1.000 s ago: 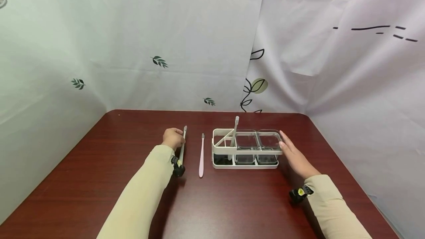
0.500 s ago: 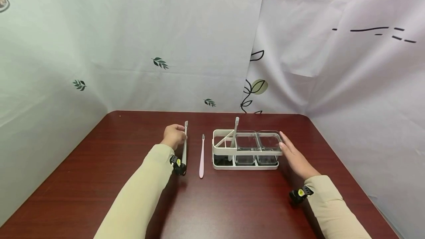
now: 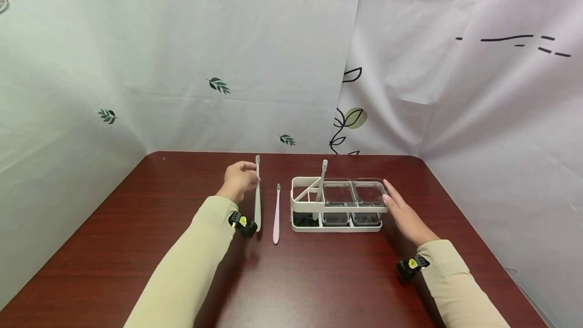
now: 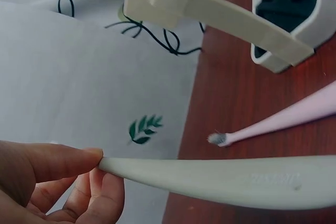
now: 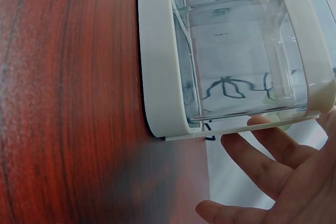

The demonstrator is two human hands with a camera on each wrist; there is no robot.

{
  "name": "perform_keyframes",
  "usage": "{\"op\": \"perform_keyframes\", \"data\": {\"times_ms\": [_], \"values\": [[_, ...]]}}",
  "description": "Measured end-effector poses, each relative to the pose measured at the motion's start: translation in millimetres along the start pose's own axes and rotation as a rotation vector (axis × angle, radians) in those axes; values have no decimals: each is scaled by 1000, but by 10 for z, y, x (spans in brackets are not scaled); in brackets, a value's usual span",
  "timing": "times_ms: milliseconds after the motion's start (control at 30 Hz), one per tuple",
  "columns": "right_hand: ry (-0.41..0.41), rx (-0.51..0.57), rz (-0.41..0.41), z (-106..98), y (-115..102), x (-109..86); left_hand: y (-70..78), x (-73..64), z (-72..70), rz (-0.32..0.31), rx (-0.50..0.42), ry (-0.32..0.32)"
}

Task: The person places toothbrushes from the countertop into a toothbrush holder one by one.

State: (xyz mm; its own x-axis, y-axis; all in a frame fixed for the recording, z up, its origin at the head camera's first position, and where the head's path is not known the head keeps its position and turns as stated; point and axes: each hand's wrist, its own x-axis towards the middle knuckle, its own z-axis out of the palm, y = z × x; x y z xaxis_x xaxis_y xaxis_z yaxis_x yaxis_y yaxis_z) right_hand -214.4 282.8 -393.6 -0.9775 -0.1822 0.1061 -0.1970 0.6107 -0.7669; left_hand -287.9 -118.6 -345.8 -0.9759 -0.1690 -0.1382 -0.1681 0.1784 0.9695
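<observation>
Pinching a white toothbrush (image 3: 258,204) by its neck between thumb and fingers, the left hand (image 3: 239,178) held it to the left of a pink toothbrush (image 3: 277,219) lying on the counter (image 3: 346,282). The right hand (image 3: 407,216), fingers loosely apart, touched the right end of a white rack (image 3: 352,209), where another toothbrush (image 3: 322,181) stood tilted.

left to right: left hand (image 3: 239,181) with first toothbrush (image 3: 257,201) in fingers, second toothbrush (image 3: 276,216) lying on table (image 3: 328,277), rack (image 3: 339,229) on table, right hand (image 3: 406,217) at rack's right end. third toothbrush (image 3: 324,170) in rack, left of two cups (image 3: 338,194). curtain (image 3: 273,39) behind table.
</observation>
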Motion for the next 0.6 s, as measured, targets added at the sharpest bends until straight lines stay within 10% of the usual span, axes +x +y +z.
{"op": "perform_keyframes", "data": {"times_ms": [600], "values": [[-9,-12,8,-1,-25,-2,252,-224,-41,61,-158,-52]]}}
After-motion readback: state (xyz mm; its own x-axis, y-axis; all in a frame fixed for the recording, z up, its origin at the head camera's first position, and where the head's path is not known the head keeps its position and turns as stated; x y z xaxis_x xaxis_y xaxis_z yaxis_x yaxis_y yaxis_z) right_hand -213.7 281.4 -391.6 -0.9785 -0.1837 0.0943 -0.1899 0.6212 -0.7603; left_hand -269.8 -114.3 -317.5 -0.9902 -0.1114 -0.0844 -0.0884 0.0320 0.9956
